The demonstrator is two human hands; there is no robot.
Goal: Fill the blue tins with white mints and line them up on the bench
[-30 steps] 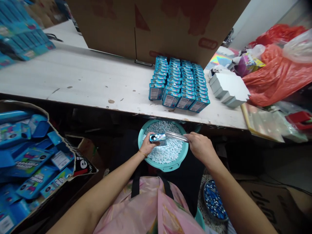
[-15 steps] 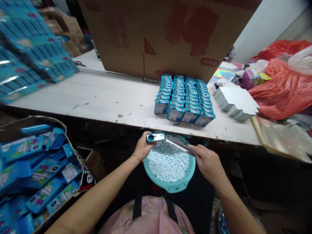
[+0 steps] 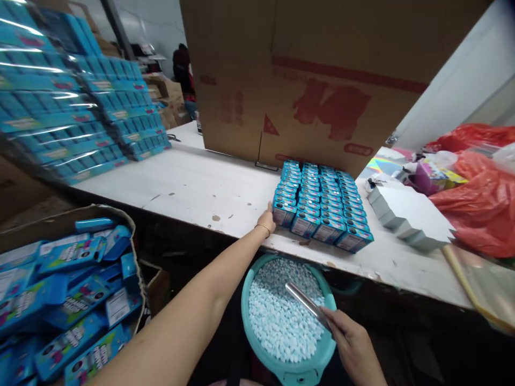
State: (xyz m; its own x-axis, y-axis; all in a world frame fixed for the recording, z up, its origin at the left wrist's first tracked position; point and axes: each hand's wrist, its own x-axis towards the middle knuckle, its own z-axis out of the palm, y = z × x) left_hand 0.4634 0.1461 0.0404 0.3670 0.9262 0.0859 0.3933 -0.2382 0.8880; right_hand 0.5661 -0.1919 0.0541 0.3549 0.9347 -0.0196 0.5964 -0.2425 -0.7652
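Observation:
My left hand (image 3: 266,221) is at the front left corner of the block of small blue boxes (image 3: 322,201) on the table. Its fingers close against the blue box (image 3: 284,214) at that corner, partly hidden by the hand and the box. My right hand (image 3: 350,338) grips a shiny metal scoop (image 3: 306,303), shaped like a narrow trough, over a teal basin (image 3: 251,351). Small pale blue pellets, like candies (image 3: 281,321), fill much of the basin. The scoop's tip points up and left, just above the pellets.
A large cardboard box (image 3: 241,96) stands behind the rows. Wrapped blue packs (image 3: 92,112) are stacked at left, above a carton of blue boxes (image 3: 72,289). White card stacks (image 3: 410,214) and red plastic bags (image 3: 478,198) lie at right. A person (image 3: 183,69) is in the background.
My left hand has moved from above the basin, where it held a blue box, up to the rows on the table. The scoop has moved away from that box and stays over the basin.

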